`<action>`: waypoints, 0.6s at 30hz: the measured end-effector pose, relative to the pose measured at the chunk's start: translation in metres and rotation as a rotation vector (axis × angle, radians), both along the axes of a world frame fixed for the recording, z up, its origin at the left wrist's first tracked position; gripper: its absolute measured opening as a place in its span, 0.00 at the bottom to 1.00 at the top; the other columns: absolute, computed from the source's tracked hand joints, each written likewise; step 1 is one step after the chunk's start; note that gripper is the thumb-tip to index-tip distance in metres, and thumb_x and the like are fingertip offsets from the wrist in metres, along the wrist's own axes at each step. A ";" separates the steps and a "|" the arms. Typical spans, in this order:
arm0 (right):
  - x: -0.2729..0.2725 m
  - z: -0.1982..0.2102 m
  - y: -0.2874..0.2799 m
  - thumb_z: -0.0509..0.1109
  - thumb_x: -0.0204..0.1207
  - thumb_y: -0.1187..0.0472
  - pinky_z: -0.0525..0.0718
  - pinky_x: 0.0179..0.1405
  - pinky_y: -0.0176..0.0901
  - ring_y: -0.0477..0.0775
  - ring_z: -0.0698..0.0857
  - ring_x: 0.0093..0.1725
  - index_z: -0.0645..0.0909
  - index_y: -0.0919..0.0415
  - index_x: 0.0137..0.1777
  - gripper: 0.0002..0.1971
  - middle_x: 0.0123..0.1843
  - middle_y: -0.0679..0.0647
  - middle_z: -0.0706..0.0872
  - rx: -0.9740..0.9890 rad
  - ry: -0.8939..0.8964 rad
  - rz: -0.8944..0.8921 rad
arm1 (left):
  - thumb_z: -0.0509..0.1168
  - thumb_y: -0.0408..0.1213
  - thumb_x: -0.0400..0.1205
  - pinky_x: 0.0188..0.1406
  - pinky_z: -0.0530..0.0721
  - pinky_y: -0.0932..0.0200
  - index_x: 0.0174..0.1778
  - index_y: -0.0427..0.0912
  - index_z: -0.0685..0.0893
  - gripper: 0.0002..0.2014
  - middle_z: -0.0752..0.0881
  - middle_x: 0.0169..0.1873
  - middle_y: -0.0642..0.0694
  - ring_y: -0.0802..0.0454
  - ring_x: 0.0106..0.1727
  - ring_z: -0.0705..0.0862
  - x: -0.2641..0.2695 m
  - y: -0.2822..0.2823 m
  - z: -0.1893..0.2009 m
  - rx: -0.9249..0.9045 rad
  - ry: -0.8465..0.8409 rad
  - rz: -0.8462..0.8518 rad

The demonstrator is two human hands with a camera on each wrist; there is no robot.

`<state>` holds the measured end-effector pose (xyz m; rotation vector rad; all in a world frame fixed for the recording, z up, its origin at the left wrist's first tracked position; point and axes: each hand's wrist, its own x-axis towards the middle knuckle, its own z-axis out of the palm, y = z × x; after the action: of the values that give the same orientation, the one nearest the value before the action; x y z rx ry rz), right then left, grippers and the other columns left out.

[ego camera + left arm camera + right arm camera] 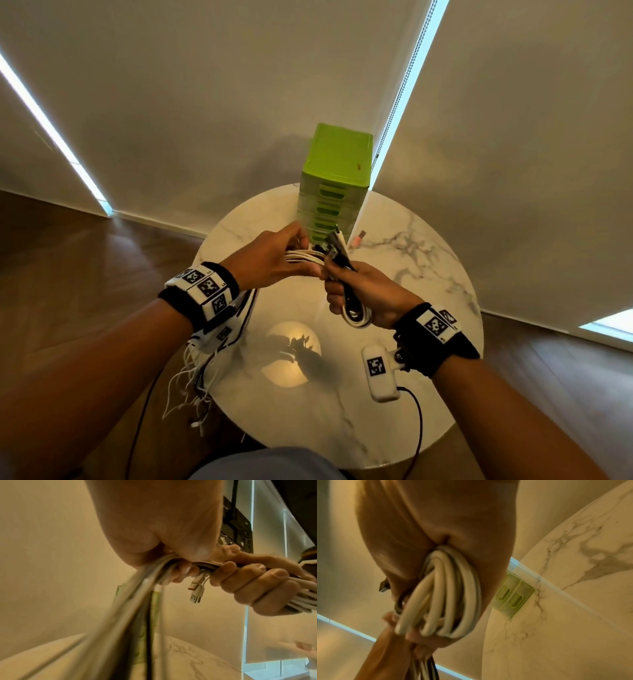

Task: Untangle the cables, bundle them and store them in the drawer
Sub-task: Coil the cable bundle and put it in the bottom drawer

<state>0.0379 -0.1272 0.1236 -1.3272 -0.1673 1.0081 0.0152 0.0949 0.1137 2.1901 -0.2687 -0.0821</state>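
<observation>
While our right hand (359,291) clenches the coiled cables (358,317) just in front of the green drawer unit (334,181), our left hand (270,260) grips their loose strands taut, likely for winding; no drawer looks open.

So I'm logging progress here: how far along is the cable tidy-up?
Partly done: the right hand grips a folded loop of white and black cables. In hand: the left hand holds the straight run, its tails trailing off the round marble table. Left: finishing the bundle and storing it; the green plastic drawer unit looks closed.
</observation>
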 end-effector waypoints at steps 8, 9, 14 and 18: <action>0.010 0.001 0.001 0.61 0.89 0.56 0.88 0.60 0.59 0.63 0.89 0.45 0.77 0.64 0.47 0.13 0.37 0.58 0.79 0.079 -0.111 -0.158 | 0.71 0.43 0.84 0.42 0.86 0.57 0.48 0.45 0.85 0.06 0.92 0.36 0.47 0.54 0.37 0.91 -0.013 0.007 -0.026 -0.114 0.242 0.166; 0.009 0.002 0.004 0.61 0.89 0.57 0.88 0.57 0.59 0.60 0.87 0.40 0.77 0.64 0.47 0.12 0.35 0.57 0.76 0.112 -0.103 -0.171 | 0.69 0.43 0.85 0.41 0.85 0.56 0.48 0.45 0.84 0.06 0.92 0.35 0.46 0.52 0.38 0.91 -0.012 0.006 -0.026 -0.152 0.308 0.234; -0.003 0.002 0.024 0.64 0.87 0.54 0.81 0.34 0.47 0.51 0.69 0.27 0.74 0.59 0.45 0.11 0.30 0.52 0.66 0.104 -0.192 -0.173 | 0.57 0.44 0.90 0.41 0.85 0.53 0.33 0.43 0.71 0.19 0.93 0.40 0.32 0.36 0.43 0.92 -0.006 -0.010 -0.012 -0.603 0.619 0.404; -0.013 -0.006 0.039 0.66 0.88 0.53 0.80 0.30 0.49 0.56 0.73 0.26 0.80 0.59 0.50 0.09 0.26 0.56 0.74 -0.062 -0.469 -0.122 | 0.53 0.42 0.92 0.51 0.89 0.48 0.42 0.37 0.80 0.18 0.92 0.45 0.31 0.39 0.45 0.93 -0.004 -0.016 -0.004 -0.873 0.650 0.425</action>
<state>0.0249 -0.0877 0.1177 -1.5960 -0.4059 0.5904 0.0108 0.0786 0.1098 1.2206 0.4564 -0.3553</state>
